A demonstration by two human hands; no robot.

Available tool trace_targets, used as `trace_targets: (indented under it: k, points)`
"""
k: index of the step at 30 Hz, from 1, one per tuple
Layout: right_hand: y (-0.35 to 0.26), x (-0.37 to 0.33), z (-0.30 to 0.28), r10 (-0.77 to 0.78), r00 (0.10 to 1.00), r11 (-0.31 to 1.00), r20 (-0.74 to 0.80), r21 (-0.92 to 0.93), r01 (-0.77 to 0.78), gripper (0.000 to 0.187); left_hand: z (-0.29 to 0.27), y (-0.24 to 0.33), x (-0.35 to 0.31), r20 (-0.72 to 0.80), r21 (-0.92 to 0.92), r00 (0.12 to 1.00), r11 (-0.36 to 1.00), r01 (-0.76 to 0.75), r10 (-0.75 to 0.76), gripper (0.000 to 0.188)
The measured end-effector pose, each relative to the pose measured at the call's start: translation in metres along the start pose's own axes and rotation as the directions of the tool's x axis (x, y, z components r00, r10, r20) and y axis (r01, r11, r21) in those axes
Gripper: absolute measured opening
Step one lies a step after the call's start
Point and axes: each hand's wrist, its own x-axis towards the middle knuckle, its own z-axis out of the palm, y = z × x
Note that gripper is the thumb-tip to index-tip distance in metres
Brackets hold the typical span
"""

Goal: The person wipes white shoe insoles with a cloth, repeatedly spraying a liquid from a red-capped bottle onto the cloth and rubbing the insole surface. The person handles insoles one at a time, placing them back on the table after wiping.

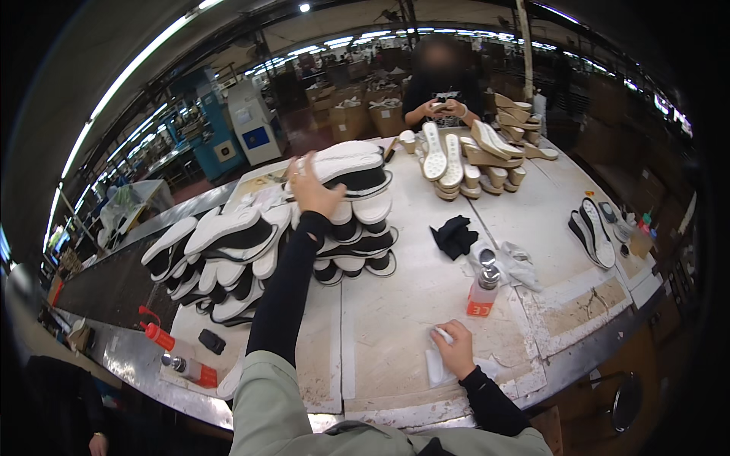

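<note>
Stretched forward to the left, my left hand (315, 190) grips the end of a white and black wedge shoe sole (353, 162) on top of a tall stack. Its thumb and fingers are spread around that end. More such soles (228, 235) lie piled beside my left forearm, white faces and black sides showing. Low on the table, my right hand (456, 349) is closed on a white cloth (436, 368), part of which lies flat on the tabletop. Beyond this hand stands a clear bottle with a red label and metal pump top (482, 292).
A black cloth (455, 237) and crumpled white cloth (521, 266) lie mid-table. Beige wedge soles (487, 156) are heaped at the far side, before a co-worker (441, 91) holding something. A red squeeze bottle (158, 334) stands front left; a pair of soles (593, 234) lies right.
</note>
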Motion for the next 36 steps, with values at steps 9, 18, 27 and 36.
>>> trace_targets:
  k: [9, 18, 27, 36]
  points:
    - [-0.002, -0.002, -0.001, 0.018, 1.000, 1.000, 0.009, 0.003, -0.018, 0.015, 0.036, -0.090, 0.013, 0.103, -0.526, 0.902, 0.746, 0.408, -0.420, 0.098]
    - [-0.002, -0.001, -0.003, 0.007, 1.000, 1.000, 0.013, 0.001, -0.007, 0.016, 0.004, -0.048, -0.019, 0.293, -0.679, 0.945, 0.665, 0.312, -0.145, 0.080]
    - [-0.087, 0.045, -0.087, -0.227, 0.945, 0.974, -0.236, -0.069, 0.216, 0.012, -0.078, 0.008, -0.102, 0.088, -0.564, 0.995, 0.826, 0.011, 0.047, 0.065]
    - [-0.049, 0.110, -0.105, -0.230, 0.973, 0.737, 0.003, -0.653, 0.176, 0.014, -0.090, -0.005, -0.209, 0.423, -0.588, 0.902, 0.784, 0.198, 0.089, 0.060]
